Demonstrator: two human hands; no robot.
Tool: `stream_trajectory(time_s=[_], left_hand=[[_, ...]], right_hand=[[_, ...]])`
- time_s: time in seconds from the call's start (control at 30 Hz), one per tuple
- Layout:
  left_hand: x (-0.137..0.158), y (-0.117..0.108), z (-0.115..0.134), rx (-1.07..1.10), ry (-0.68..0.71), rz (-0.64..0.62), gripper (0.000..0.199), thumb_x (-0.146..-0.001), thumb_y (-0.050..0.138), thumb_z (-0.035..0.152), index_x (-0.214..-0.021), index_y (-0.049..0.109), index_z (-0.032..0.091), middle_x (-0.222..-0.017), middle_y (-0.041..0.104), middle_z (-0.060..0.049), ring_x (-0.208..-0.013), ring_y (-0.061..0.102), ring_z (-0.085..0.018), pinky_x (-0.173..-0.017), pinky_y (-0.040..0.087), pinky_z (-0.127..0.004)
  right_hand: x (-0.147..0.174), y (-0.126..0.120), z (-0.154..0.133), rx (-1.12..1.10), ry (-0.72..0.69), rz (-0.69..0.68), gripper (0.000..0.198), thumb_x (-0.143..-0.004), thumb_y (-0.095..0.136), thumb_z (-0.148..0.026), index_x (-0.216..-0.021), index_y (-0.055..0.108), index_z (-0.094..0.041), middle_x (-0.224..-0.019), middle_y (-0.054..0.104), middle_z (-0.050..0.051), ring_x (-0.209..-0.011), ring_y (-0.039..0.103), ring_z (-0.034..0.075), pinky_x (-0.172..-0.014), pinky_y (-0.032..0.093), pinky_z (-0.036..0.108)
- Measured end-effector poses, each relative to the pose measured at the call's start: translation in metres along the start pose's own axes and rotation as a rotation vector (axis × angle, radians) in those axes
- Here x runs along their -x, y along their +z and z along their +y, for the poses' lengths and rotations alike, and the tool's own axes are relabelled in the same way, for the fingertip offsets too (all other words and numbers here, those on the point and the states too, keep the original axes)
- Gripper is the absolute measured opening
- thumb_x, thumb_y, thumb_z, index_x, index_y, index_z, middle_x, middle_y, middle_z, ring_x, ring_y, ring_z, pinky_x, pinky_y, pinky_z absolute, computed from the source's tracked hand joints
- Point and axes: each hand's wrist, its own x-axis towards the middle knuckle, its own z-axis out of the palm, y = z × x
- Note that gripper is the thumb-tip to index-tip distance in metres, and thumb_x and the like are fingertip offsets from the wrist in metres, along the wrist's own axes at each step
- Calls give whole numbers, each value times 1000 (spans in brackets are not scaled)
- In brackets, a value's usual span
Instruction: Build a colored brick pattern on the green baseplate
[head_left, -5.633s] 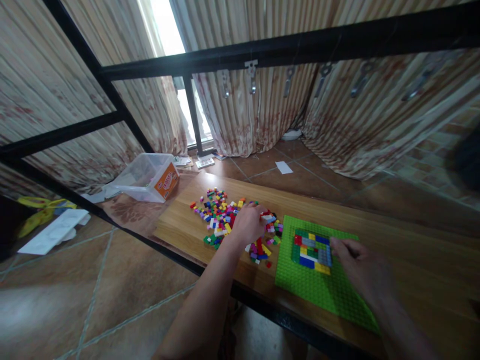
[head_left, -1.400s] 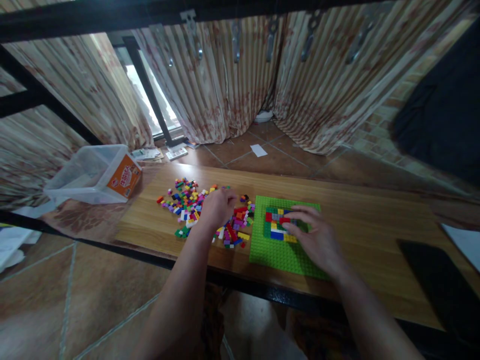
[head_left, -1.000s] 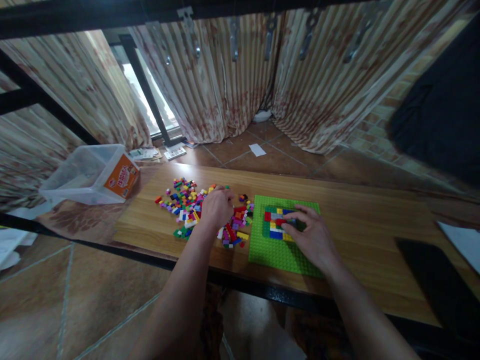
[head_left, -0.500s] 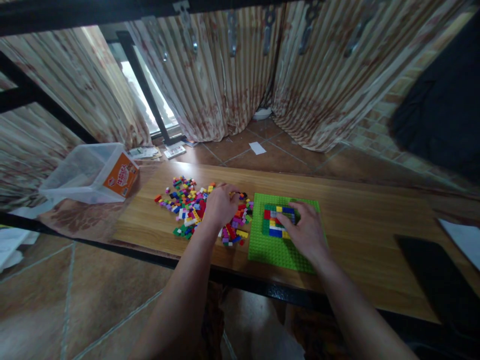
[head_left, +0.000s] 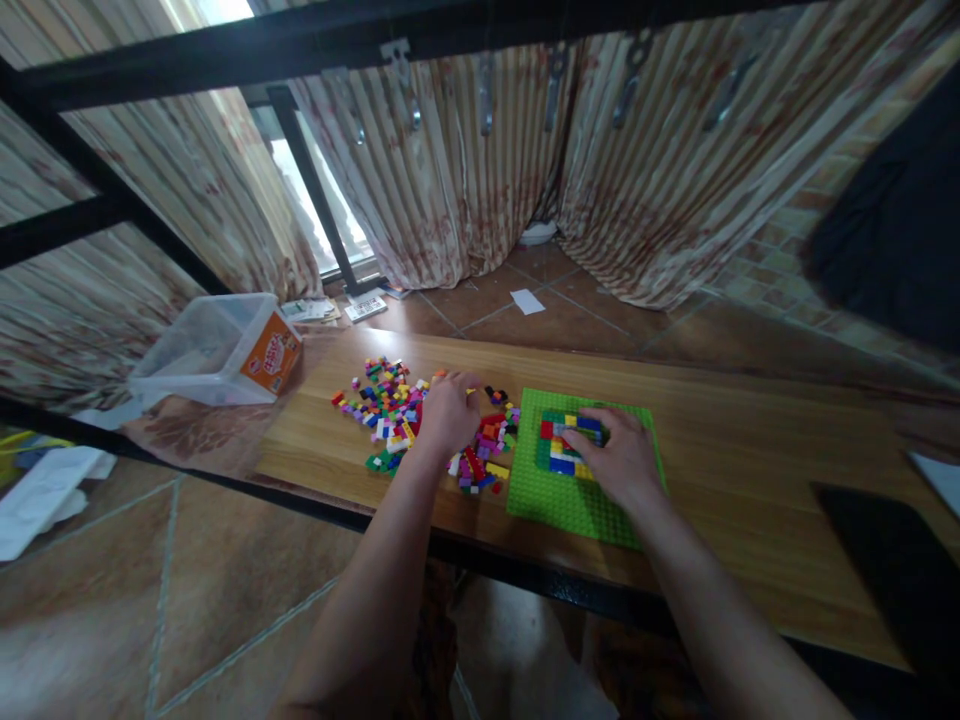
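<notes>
My left hand reaches over the far side of a loose pile of small coloured toy bricks. Its fingertips are blurred and partly hidden behind the hand, so I cannot tell whether they hold a brick. To the right, a green studded baseplate bears a low block of joined bricks in red, green, yellow, blue and white. My right hand rests over this block from its right side, thumb and fingers apart. Its thumb tip is by a grey brick; the fingers cover part of the far right corner.
A clear plastic bin with an orange label stands beyond the wooden tabletop's left end. A dark flat object lies at the right. Striped curtains hang behind, and a dark metal bar crosses the top.
The view has swung a little left, so the table and bin appear further right. My left hand stays over the pile with small finger motion; my right hand keeps its place on the build.
</notes>
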Motion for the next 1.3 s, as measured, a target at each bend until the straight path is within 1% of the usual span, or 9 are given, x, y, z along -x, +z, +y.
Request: stream_trajectory(time_s=[0.13, 0.27, 0.37, 0.47, 0.6, 0.77, 1.07, 1.23, 1.3], left_hand=[[3, 5, -1, -12, 23, 0, 31, -82, 48, 9, -103, 70, 17, -107, 70, -6, -100, 62, -20, -96, 46, -34], [3, -1, -9, -50, 4, 16, 33, -81, 49, 8, -103, 71, 19, -105, 70, -6, -100, 61, -20, -95, 47, -34], [3, -8, -16, -88, 4, -20, 37, -79, 47, 5, -102, 72, 20, -104, 70, -6, -98, 61, -20, -94, 47, -33], [2, -11, -20, -120, 76, -73, 35, -76, 51, 6, -97, 74, 23, -108, 69, -4, -101, 59, -21, -97, 44, -34], [2, -8, -16, -168, 97, -99, 28, -73, 58, 14, -92, 75, 25, -115, 65, -4, -107, 55, -24, -97, 43, -37], [6, -8, -8, -218, 51, -153, 29, -74, 56, 16, -91, 76, 29, -124, 59, -3, -113, 50, -28, -95, 44, -42], [4, -3, -9, -198, 26, -151, 26, -74, 55, 16, -87, 76, 26, -129, 56, -5, -118, 47, -29, -98, 43, -45], [5, -8, -8, -191, 27, -151, 25, -72, 55, 14, -84, 75, 24, -128, 58, -5, -119, 48, -28, -96, 44, -44], [7, -11, -7, -169, 61, -149, 26, -72, 55, 13, -83, 75, 25, -129, 57, -4, -120, 47, -27, -99, 43, -44]], right_hand=[[-2, 2, -1, 23, 18, -21, 48, -76, 58, -56, -110, 69, -23, -119, 59, 14, -117, 50, 32, -94, 39, 52], [-1, 2, 4, -3, -15, 0, 53, -75, 57, -62, -109, 70, -22, -121, 58, 15, -118, 50, 32, -98, 38, 51], [0, 1, 8, -34, -44, 25, 56, -76, 54, -64, -107, 70, -20, -121, 59, 15, -118, 50, 31, -101, 36, 51], [0, -4, 8, -98, -38, 40, 54, -81, 48, -62, -106, 69, -18, -115, 63, 14, -114, 54, 29, -101, 38, 49], [-3, -13, 3, -178, -5, 38, 50, -83, 47, -58, -105, 69, -19, -109, 66, 13, -106, 58, 27, -95, 43, 45], [-2, -20, 2, -205, 24, 38, 46, -82, 51, -55, -105, 69, -20, -110, 65, 12, -100, 61, 27, -87, 47, 45], [2, -29, 9, -217, 25, 40, 42, -81, 53, -53, -100, 71, -21, -101, 67, 9, -88, 62, 23, -81, 49, 40], [1, -31, 9, -228, 34, 42, 40, -79, 54, -51, -99, 71, -20, -98, 67, 9, -85, 63, 23, -79, 49, 40], [1, -30, 10, -240, 30, 42, 40, -79, 55, -51, -99, 71, -19, -97, 67, 9, -84, 63, 22, -79, 49, 39]])
